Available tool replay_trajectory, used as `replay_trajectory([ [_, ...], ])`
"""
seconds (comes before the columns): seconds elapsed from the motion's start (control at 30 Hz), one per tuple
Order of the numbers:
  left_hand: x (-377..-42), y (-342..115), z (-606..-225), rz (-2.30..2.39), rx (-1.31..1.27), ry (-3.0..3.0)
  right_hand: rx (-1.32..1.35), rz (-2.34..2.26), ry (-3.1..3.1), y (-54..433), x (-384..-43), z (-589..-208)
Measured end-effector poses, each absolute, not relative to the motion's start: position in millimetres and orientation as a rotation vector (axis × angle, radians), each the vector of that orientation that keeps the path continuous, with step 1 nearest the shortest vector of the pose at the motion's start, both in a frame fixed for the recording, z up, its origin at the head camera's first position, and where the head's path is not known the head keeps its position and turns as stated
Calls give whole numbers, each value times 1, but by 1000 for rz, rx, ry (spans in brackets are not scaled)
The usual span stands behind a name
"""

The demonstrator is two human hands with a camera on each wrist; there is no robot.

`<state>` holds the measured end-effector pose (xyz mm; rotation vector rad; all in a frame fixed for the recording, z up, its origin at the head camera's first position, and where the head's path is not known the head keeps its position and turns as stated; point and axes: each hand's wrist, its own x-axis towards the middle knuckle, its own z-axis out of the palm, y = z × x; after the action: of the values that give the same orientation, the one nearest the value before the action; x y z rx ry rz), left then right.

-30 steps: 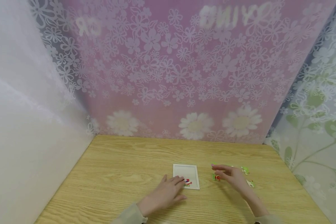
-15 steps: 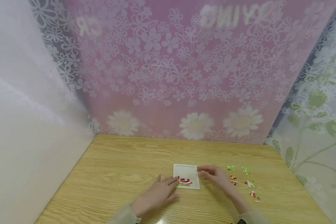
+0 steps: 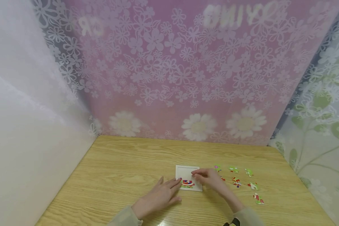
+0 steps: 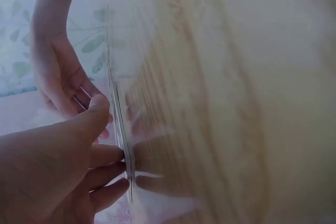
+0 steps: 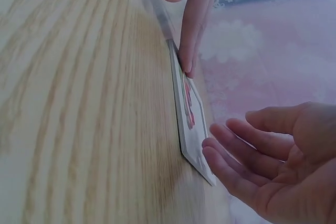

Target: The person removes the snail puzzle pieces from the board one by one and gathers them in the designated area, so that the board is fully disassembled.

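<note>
A white puzzle tray [image 3: 185, 170] lies on the wooden table, with joined red, blue and green jigsaw pieces [image 3: 188, 184] along its near part. My left hand [image 3: 161, 196] rests its outstretched fingertips at the tray's left side, against those pieces. Over the tray's right side hovers my right hand [image 3: 212, 180], its fingers loosely bent. In the right wrist view the thumb [image 5: 268, 116] stands apart from the fingers and no piece shows between them. Seen edge-on in the left wrist view, the tray [image 4: 125, 140] meets the left fingertips.
Several loose jigsaw pieces lie to the right, among them a red one [image 3: 236, 182], a green and white one [image 3: 253, 185] and one near the front [image 3: 258, 198]. One red piece [image 3: 222, 178] is partly hidden behind the right hand. A pink floral backdrop [image 3: 169, 94] stands behind the table.
My right hand has moved left from over the loose pieces to above the tray's right side, uncovering several pieces. My left hand has shifted slightly left, showing more of the joined pieces.
</note>
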<state>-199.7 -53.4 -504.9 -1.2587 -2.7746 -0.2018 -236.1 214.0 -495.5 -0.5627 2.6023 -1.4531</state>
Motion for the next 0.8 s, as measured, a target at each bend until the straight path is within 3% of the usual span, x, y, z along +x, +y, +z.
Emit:
replay_trajectory([
  [0.8,-198,-49,-505,-125,-1228,-2750,-549,-1152,2691,196,-234,-487],
])
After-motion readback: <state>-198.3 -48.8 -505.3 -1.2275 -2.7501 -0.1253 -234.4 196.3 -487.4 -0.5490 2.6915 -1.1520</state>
